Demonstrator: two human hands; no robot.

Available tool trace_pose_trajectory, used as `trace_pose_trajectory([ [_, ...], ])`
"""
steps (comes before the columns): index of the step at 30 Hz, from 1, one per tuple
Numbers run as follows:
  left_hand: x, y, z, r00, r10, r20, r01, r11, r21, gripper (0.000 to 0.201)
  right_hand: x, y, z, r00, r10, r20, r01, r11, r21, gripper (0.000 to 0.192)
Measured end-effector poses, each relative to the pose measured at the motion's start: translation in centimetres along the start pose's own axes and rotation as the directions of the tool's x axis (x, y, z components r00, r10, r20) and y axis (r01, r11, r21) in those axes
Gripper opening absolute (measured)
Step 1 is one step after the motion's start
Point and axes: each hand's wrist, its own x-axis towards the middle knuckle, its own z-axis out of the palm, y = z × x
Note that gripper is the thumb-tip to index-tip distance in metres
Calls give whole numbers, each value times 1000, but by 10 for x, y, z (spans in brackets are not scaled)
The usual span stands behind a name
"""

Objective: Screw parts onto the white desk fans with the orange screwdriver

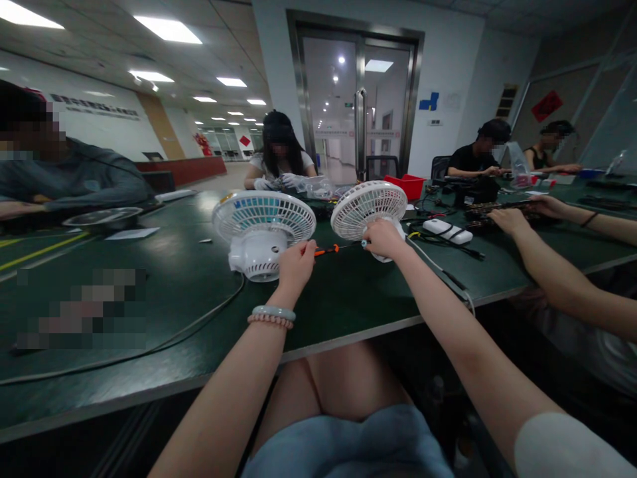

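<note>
My left hand point(296, 267) is closed around a screwdriver point(326, 251) with an orange and black handle. Its thin shaft points right, toward my right hand point(384, 238). The right fingers are curled together at the shaft's tip, where a small pale-blue piece point(364, 244) shows; its kind is too small to tell. Behind the left hand a white fan point(259, 249) stands with its round grille tilted up and blue blades inside. A second white fan point(365, 206) is just behind my right hand, which partly hides its base.
Cables lie on the green table point(184, 279), one running left from the left fan. A white power strip point(446, 231), a red bin point(405, 186) and plastic bags point(321, 188) are beyond. Another person's hands point(512, 219) work at the right; several people sit around the table.
</note>
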Motion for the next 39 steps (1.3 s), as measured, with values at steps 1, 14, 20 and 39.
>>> trace_pose_trajectory([
  [1,1,0,0,1000,12,11,-12,1000,26,48,0,0,0,1000,2,3,-2,1000,0,26],
  [14,-2,0,5,911,59,409,-92,994,63,53,-2,-2,-3,1000,0,-6,0,1000,-8,30],
  [20,-2,-1,6,895,76,440,-117,991,66,54,-4,-5,-5,1000,27,-11,-27,1000,12,37],
  [39,-4,0,8,869,91,487,-118,993,25,50,-3,-6,-3,999,42,-20,-42,999,16,34],
])
